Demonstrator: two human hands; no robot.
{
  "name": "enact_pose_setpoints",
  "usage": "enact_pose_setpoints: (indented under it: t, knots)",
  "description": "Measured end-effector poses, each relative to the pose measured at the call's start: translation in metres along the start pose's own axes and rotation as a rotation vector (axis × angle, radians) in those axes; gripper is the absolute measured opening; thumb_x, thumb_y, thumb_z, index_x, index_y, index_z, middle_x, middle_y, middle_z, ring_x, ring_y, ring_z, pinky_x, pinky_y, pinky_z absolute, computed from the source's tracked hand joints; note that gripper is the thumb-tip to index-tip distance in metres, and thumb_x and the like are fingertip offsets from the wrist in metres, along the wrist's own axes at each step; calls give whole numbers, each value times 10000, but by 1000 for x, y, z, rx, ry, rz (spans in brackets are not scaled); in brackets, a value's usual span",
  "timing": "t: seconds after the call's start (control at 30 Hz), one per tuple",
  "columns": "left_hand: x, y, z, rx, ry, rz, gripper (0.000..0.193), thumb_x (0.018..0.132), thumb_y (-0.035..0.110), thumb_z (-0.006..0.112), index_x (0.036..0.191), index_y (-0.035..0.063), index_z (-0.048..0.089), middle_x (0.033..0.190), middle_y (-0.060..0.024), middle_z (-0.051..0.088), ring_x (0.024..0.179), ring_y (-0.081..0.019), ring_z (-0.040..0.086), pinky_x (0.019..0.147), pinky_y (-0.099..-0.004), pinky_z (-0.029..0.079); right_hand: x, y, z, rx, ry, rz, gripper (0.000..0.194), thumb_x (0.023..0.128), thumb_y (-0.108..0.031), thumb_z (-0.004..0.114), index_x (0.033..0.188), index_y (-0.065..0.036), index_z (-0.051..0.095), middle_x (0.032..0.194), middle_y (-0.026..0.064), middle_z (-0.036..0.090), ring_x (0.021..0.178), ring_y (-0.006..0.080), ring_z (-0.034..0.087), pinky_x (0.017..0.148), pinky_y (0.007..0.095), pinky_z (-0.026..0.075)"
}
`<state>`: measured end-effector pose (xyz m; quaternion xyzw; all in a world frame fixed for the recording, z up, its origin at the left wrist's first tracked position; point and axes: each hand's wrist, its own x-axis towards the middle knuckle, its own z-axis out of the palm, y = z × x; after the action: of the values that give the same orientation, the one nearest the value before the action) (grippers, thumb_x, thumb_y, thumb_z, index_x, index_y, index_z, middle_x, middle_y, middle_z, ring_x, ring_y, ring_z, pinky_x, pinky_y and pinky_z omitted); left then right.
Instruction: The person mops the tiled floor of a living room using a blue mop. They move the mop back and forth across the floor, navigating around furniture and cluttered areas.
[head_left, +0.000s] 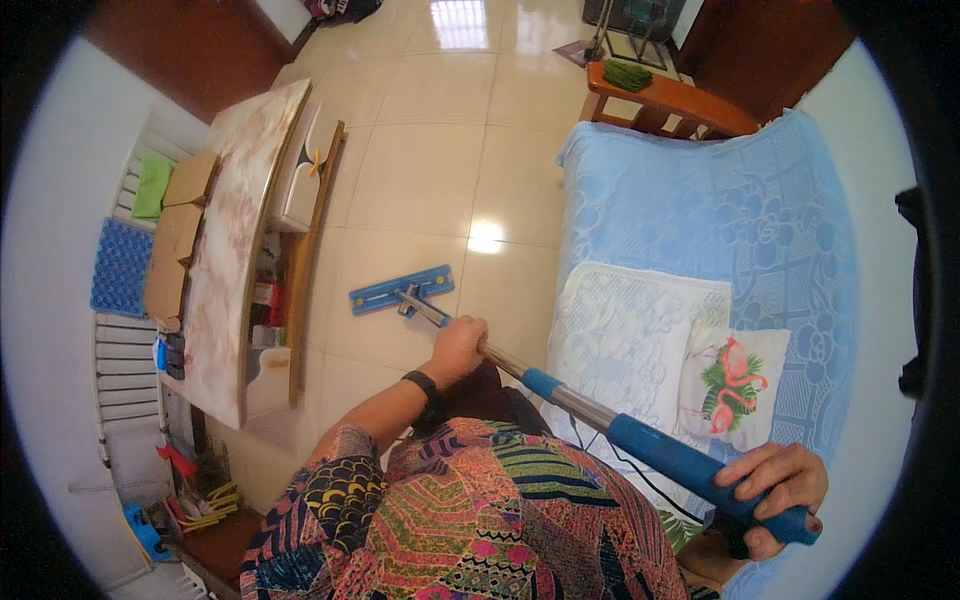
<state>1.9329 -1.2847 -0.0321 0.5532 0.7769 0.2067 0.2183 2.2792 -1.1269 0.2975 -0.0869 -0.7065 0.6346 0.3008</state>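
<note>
A flat mop (581, 409) with a telescopic metal pole slants across in front of my body. My left hand (459, 349) is wrapped around the lower metal section, with a black band on its wrist. At the pole's upper end, my right hand (780, 491) grips the blue handle (664, 454). The mop's blue rectangular head (386, 291) lies on the tiled floor (420, 180), its hinged joint facing up. Whatever is under the head is hidden.
To the left stands a marble-patterned table (232, 225) holding cardboard pieces (172, 247), with a shelf underneath. A wooden bench (675, 105) under a blue cover (645, 195) borders the right side, bearing a flamingo cushion (731, 386). A dustpan (574, 52) sits beyond it.
</note>
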Motion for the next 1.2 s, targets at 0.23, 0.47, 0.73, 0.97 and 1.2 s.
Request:
enact_pose_setpoints:
  t: [0.23,0.47,0.73,0.97,1.2]
  knots:
    - [51,1,25,-66,145,67,198,673,52,646,855,102,588,807,-125,576,807,-358,563,667,-457,458,2,3,-14,-104,133,-7,259,674,-189,782,697,-70,553,812,118,562,763,292,650,670,351,551]
    - [156,-11,17,-131,270,109,207,679,-19,624,854,79,574,796,-132,566,828,-353,549,706,-438,436,41,16,-9,-295,259,-5,319,684,-252,792,766,-84,533,834,109,530,759,267,613,635,326,508]
    - [305,-39,-8,-176,251,258,239,649,-43,630,849,72,566,784,-129,569,786,-354,558,676,-449,438,126,65,2,-398,470,-55,344,795,-213,653,1025,-28,476,1005,253,542,898,432,583,785,541,504]
    - [435,-70,-14,-39,137,296,179,677,-21,623,827,69,583,804,-132,579,839,-351,570,721,-450,467,189,104,10,-462,517,127,369,832,-233,664,1064,-40,453,1105,254,524,1065,470,538,807,541,512]
    - [541,-68,-13,84,-13,229,62,736,82,612,797,93,607,907,-110,594,949,-318,571,738,-444,500,231,151,3,-696,708,232,526,857,-406,606,1124,6,416,1148,288,494,1013,388,546,785,458,543]
